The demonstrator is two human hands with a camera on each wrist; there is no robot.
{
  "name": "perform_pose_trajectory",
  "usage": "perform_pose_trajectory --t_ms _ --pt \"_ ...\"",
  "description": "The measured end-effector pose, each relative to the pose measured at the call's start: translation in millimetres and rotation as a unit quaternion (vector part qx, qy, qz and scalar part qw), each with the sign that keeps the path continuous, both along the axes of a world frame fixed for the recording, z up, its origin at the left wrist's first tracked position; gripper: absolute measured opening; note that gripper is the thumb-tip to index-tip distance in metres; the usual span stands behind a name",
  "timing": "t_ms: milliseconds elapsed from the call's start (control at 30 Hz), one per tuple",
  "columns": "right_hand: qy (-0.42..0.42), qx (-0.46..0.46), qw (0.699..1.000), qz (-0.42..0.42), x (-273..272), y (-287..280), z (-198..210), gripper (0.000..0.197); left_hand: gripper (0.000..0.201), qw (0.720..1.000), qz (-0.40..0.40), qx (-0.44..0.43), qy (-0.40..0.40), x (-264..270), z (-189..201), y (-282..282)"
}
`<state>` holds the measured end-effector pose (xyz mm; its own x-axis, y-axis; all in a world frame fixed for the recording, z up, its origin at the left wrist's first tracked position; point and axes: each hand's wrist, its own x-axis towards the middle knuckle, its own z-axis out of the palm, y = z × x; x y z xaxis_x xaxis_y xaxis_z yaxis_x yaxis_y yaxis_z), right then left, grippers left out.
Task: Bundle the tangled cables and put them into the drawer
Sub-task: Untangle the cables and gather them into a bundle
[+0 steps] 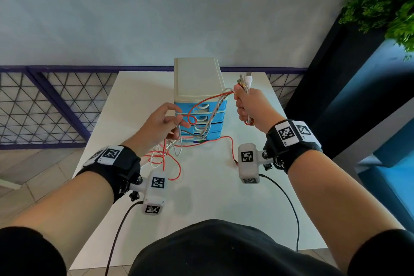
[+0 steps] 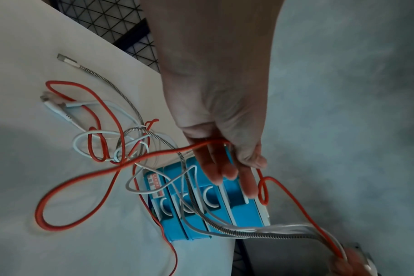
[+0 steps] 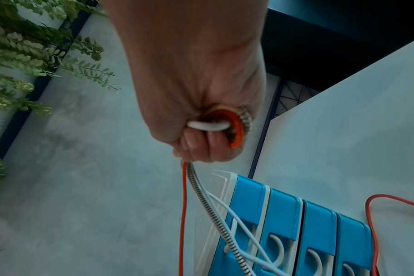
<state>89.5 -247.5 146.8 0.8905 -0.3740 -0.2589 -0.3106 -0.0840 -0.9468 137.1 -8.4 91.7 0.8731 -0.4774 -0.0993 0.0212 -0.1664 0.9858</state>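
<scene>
Right hand (image 1: 251, 105) fisted round cables (image 1: 215, 105), plugs pointing up; strands slant down-left to tangle on table (image 1: 212, 186) before drawer unit (image 1: 199, 96); left hand (image 1: 156, 125) fingers straight, red strand draped across

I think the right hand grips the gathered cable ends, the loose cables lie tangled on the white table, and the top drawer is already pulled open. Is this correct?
Not quite. The top drawer of the blue drawer unit is closed, like the others, as the head view shows. The rest holds: the right hand grips the gathered cable ends, and the loose cables lie tangled on the white table.
</scene>
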Motion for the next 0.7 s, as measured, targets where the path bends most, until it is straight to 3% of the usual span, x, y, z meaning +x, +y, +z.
perform_pose_trajectory --t_ms 167,267,400,600,700 --pt "-0.014 0.028 0.999 0.018 -3 5 3 0.033 0.011 0.996 -0.054 0.071 0.014 2 -7 -2" --pt "-0.039 0.061 0.997 0.035 -4 11 5 0.032 0.021 0.988 -0.072 0.135 -0.018 4 -18 -3" --pt "-0.116 0.158 0.981 -0.003 -1 8 14 0.032 0.033 0.962 -0.156 0.214 -0.067 -4 -32 -3" --pt "-0.129 0.165 0.978 -0.016 -2 1 16 0.034 0.035 0.972 -0.079 0.220 -0.028 -10 -35 9" --pt "-0.115 0.172 0.978 0.004 -6 5 13 0.033 0.036 0.957 -0.063 0.274 -0.072 -5 -31 13"
